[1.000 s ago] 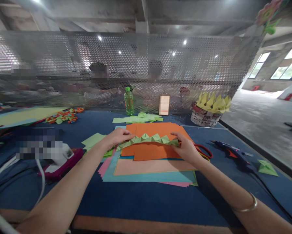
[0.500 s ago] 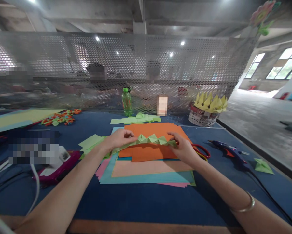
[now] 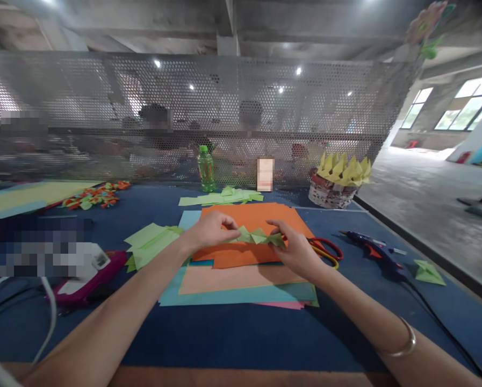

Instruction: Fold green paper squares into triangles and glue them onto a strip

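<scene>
A light green strip of folded paper points [image 3: 258,235] stretches between my two hands, above a stack of coloured paper. My left hand [image 3: 216,228] pinches its left end, with thumb and fingers closed. At the other end my right hand [image 3: 292,244] grips the strip between thumb and fingers. Orange sheets [image 3: 241,258] lie right under the strip, over peach and light blue paper [image 3: 232,297]. Scissors with red and yellow handles [image 3: 329,250] lie just beyond my right hand, their blades hidden.
Green paper pieces [image 3: 150,242] lie left of the stack. A glue gun [image 3: 375,252] and a folded green piece [image 3: 429,272] are at the right. Farther back stand a green bottle [image 3: 207,169] and a basket with yellow points [image 3: 331,193]. A purple-and-white power strip [image 3: 91,279] sits at left.
My left hand has moved right along the strip, so the hands are closer together. The view has shifted slightly.
</scene>
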A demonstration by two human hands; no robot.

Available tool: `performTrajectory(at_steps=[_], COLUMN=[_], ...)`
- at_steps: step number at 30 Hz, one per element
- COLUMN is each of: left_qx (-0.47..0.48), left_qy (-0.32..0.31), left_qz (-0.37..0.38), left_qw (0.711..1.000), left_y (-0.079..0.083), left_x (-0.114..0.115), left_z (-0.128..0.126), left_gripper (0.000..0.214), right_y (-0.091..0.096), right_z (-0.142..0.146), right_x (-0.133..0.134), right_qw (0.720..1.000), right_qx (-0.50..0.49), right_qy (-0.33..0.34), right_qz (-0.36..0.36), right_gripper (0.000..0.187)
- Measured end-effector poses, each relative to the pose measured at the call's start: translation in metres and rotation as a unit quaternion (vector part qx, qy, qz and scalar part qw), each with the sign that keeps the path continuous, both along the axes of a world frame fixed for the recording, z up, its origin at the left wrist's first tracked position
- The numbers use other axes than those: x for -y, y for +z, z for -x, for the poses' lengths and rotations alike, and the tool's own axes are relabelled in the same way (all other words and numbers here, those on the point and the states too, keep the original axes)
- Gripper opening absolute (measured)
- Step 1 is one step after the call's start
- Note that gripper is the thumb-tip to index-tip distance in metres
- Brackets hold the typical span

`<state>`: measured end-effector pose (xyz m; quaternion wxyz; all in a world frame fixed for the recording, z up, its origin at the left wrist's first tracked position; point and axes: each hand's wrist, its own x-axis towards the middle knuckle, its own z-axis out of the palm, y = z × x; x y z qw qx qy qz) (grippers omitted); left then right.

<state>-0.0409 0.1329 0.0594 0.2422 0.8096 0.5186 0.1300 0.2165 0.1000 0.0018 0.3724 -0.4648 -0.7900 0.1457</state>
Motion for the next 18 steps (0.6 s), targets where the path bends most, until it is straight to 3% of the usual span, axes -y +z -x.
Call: performTrajectory(at_steps=[6, 13, 18], left_qx=[-0.057, -0.105, -0.112], left_qy=[0.010, 0.032, 0.046], left_qz=[0.006, 0.014, 0.014], left_qw=[0.998, 0.994, 0.992], left_y=[0.008, 0.019, 0.008], left_x=[-0.027, -0.090, -0.107], left_z=[-0.001, -0.025, -0.037], left_gripper=[0.031, 0.034, 0.032], right_y=[-0.010, -0.001, 0.004], right_z=[-0.008, -0.037, -0.048], right_x=[-0.007, -0.019, -0.021], right_qw=[1.000, 0.995, 0.992], right_qx=[0.003, -0.007, -0.001], right_qy=[-0.026, -0.085, -0.106], right_qz=[-0.016, -0.051, -0.072], right_gripper=[0.076, 0.049, 0.034])
